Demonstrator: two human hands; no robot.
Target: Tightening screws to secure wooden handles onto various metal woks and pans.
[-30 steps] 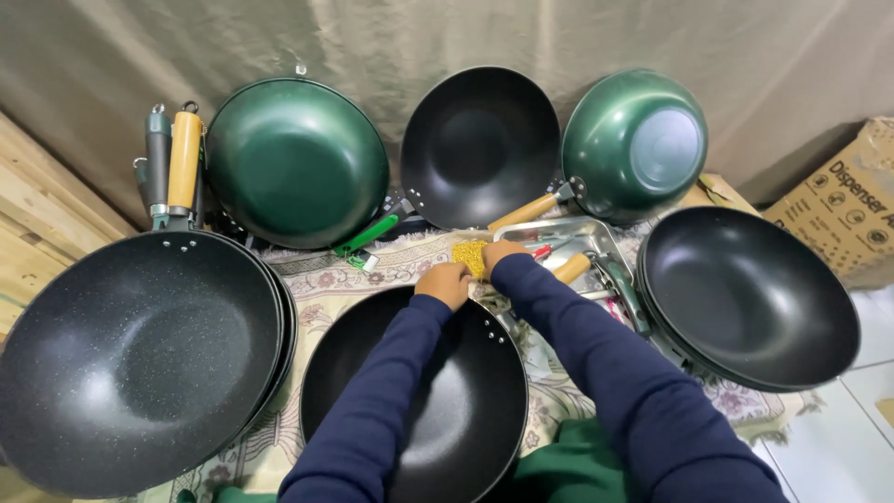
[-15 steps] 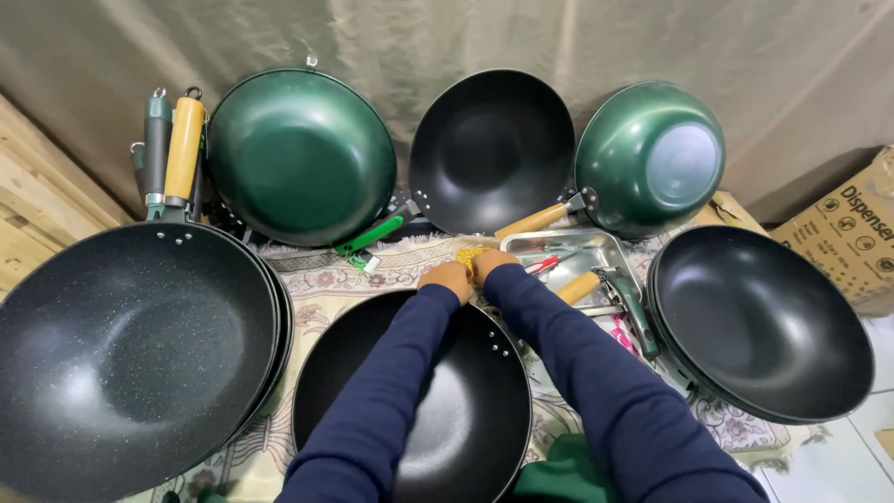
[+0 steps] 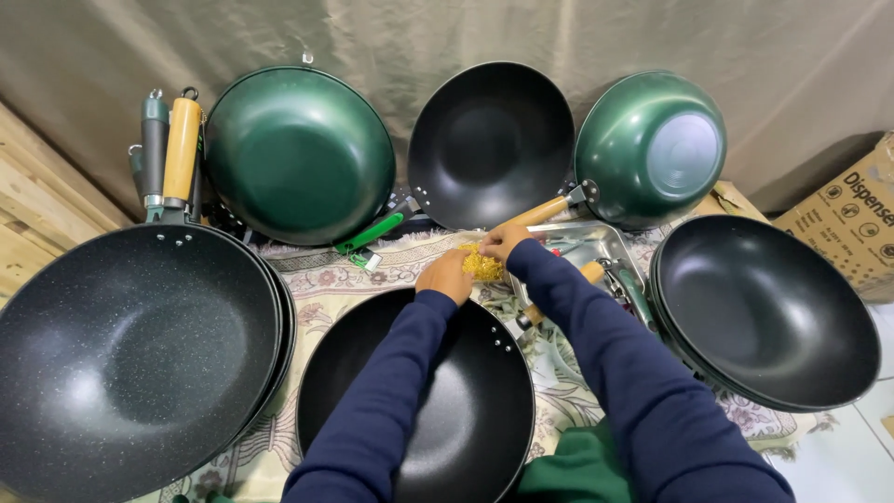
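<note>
A small yellow mesh scrubber (image 3: pixel 482 265) sits bunched between the two hands, just past the far rim of the black wok (image 3: pixel 419 410) that lies flat in front of the person, over the patterned cloth (image 3: pixel 321 284) that covers the table. It has no clear long axis; it is a crumpled wad, slightly wider left to right than front to back. The left hand (image 3: pixel 447 276) presses against its left side with fingers curled in, and the right hand (image 3: pixel 507 240) comes at it from the far right, fingers closed on its upper edge, so both hands pinch it and neither is plainly the nearer. Both arms, in dark blue sleeves, reach forward over the black wok's bowl. Just to the right of the scrubber lies a shiny metal tray (image 3: pixel 596 247) with handles and small parts in it, too jumbled to tell apart. Beyond the hands, three pans lean against the drab backdrop: a green wok (image 3: pixel 298 154) facing out, a black wok in the middle (image 3: pixel 492 140), and a green wok turned bottom-out (image 3: pixel 652 149). A large speckled black pan (image 3: pixel 130 354) fills the left, with wooden and grey handles (image 3: pixel 179 149) standing behind it, and stacked black woks (image 3: pixel 764 312) lie at the right beside a cardboard box (image 3: pixel 852 224).
</note>
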